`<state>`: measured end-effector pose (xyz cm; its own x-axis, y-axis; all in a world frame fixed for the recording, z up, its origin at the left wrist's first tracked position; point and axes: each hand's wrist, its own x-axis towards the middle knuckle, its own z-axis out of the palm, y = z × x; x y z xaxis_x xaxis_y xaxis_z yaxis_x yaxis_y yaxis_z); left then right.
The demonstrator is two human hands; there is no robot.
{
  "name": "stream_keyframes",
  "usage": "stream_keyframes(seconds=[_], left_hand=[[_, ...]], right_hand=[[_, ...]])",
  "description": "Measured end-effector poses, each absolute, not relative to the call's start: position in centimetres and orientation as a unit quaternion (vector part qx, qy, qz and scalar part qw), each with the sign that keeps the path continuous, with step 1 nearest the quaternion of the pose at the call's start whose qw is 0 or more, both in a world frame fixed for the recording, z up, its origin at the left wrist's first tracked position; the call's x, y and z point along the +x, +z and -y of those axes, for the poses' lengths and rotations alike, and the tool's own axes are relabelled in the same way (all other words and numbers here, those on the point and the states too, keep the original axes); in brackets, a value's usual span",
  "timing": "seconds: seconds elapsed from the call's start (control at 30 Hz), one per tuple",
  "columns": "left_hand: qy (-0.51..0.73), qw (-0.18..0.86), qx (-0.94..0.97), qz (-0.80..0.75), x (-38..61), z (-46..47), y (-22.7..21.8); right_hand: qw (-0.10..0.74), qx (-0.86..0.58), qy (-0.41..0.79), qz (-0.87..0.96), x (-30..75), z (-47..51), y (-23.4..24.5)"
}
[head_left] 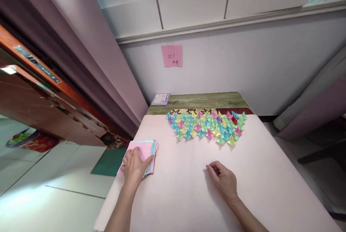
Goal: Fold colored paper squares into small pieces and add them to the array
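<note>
On the left of the table, a stack of square coloured paper [146, 149] has a pink sheet on top and blue, green and red edges showing. My left hand [133, 163] rests on this stack, fingers apart, with the thumb at its right edge. My right hand [224, 181] is at the middle right of the table, its fingers curled in and nothing visible in them. Beyond both hands lie rows of small folded paper pieces [208, 125] in green, blue, yellow, pink and purple, packed closely together.
A pale pink cover [183, 196] lies over the table. At its far left corner sits a small printed pack [161, 99]. On the wall behind hangs a pink note [172, 56] with handwriting. A purple curtain [108, 62] and an orange-brown door [35, 58] stand to the left.
</note>
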<state>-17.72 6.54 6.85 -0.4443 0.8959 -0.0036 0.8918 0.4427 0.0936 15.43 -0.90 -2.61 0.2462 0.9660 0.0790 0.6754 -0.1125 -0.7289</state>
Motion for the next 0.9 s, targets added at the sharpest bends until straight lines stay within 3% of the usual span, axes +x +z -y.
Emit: stream_keyframes(seconds=[0.37, 0.9], left_hand=[[0.048, 0.045, 0.557, -0.828, -16.9, -6.1, 7.0], [0.169, 0.101, 0.576, -0.793, -19.3, -4.7, 5.9]], right_hand=[[0.316, -0.713, 0.224, 0.585, 15.6, 0.8, -2.2], [0.286, -0.718, 0.248, 0.584, 16.0, 1.0, -2.1]])
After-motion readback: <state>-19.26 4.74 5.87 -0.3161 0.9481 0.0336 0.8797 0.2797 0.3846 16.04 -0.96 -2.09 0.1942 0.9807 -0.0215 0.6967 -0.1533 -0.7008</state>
